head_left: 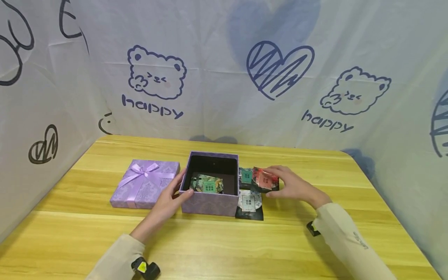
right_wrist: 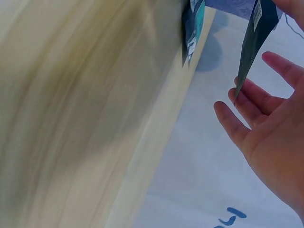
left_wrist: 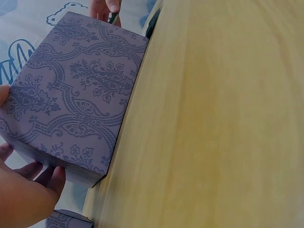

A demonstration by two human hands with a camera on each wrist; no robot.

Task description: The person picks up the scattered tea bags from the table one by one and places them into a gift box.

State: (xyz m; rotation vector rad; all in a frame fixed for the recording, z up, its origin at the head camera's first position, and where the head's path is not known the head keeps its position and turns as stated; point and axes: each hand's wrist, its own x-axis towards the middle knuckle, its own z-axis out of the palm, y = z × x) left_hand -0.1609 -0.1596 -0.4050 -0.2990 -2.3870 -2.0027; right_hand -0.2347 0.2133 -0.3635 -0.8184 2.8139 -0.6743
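Note:
A purple patterned gift box [head_left: 210, 204] stands uncovered on the table, its inside black. In it lies a green patterned packet [head_left: 210, 184]. My left hand [head_left: 170, 199] grips the box's near left corner, thumb at the front rim and fingers along the left side [left_wrist: 35, 190]. To the right of the box, my right hand [head_left: 294, 186] holds a red packet [head_left: 265, 180] by its edges. The packet's dark back [right_wrist: 254, 45] is seen in the right wrist view, tilted above the table. Beside the box lie a packet with a green label [head_left: 246, 176] and a white-and-black packet [head_left: 249, 203].
A purple lid [head_left: 145, 184] with a ribbon bow lies left of the box, behind my left forearm. The wooden table [head_left: 224, 249] meets a white printed cloth [head_left: 217, 77] at the back and sides.

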